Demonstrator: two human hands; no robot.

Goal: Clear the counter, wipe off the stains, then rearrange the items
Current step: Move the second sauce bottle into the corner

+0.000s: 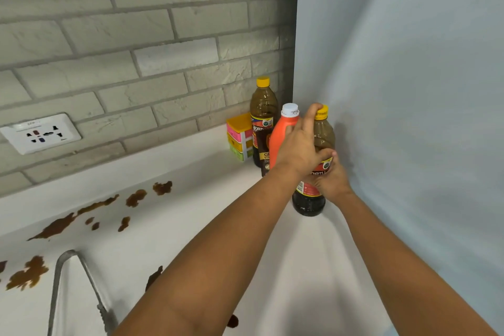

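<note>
Head view: I am looking down along both forearms to the far right corner of the white desk (191, 161), where it meets the pale blue wall. My left hand (298, 147) lies against the orange bottle (281, 139) with the white cap, fingers reaching up and across toward the yellow cap of the near dark bottle (311, 203); I cannot tell whether it truly grips either one. My right hand (331, 181) is wrapped round the label of that near dark bottle, thumb across the front, and the bottle stands upright on the desk close to the wall. Behind them a second dark bottle (264, 106) with a yellow cap stands in the corner, with a dark carton (264, 153) in front of it and a stack of yellow, pink and green boxes (239, 136) just to its left. Brown stains (58, 226) trail across the desk to the left. A metal faucet (58, 275) curves up at lower left, and a white socket (41, 133) sits in the brick wall.
</note>
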